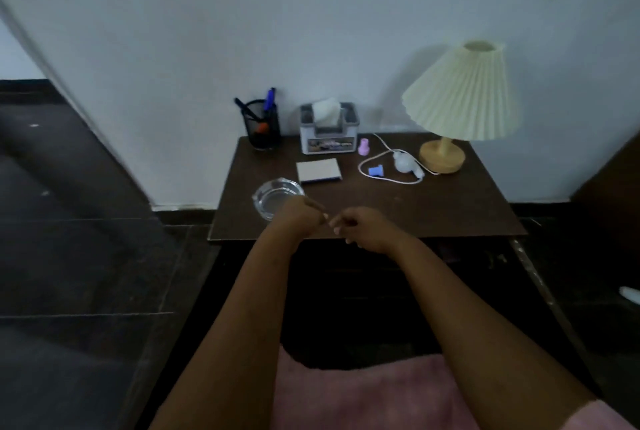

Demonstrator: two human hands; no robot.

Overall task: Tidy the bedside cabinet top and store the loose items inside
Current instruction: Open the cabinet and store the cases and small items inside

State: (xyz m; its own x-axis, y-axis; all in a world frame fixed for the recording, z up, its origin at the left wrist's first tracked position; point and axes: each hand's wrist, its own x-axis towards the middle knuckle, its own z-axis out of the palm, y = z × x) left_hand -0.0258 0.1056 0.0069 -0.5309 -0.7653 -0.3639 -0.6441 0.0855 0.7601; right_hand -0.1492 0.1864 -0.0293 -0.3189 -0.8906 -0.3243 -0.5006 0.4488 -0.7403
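Two grips meet over the front edge of the cabinet [433,215]: left grip [300,218] and right grip [363,227], fingers curled, tips nearly touching. Nothing shows in either. Too dim and blurred to tell if something small is pinched between them. Left grip overlaps the near rim of the ashtray [277,195]; contact unclear. Reads as a ready pose, nothing picked up yet.

Loose items are all on top:
- ashtray front-left, pad [318,170] just behind it
- pink piece [363,147] beside the tissue box [329,139]
- blue piece [375,170] inside the cable [391,181] loop
- white plug [406,163] near the base of the lamp [457,97]

Pen cup [265,126] and tissue box sit against the wall, out of the way, so they probably stay. Lamp is back-right; can't tell if the cable is its cord.

Cabinet front is dark, so no door or drawer can be made out. Likely first pick is the ashtray or pad, nearest the left grip. Ashtray is glass: probably heavy and slippery.
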